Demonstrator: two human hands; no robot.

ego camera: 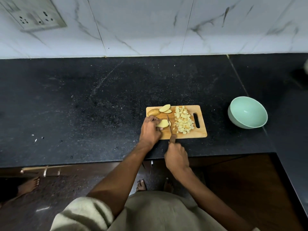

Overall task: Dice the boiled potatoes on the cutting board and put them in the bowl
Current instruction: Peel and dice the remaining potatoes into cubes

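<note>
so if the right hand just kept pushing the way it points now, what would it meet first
The right hand points away from the person along the knife. Straight on, its forefinger would likely first meet the cutting board at its near edge, just right of the held potato piece; depth is unclear.

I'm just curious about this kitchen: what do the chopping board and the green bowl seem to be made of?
The cutting board looks like wood or bamboo: tan, matte, faint grain. The bowl looks like plastic or melamine, possibly glazed ceramic: even mint colour with a soft sheen.

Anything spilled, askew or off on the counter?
Nothing stands out. Diced potato stays on the board; the bowl sits upright and apart to the right, nothing in it.
</note>
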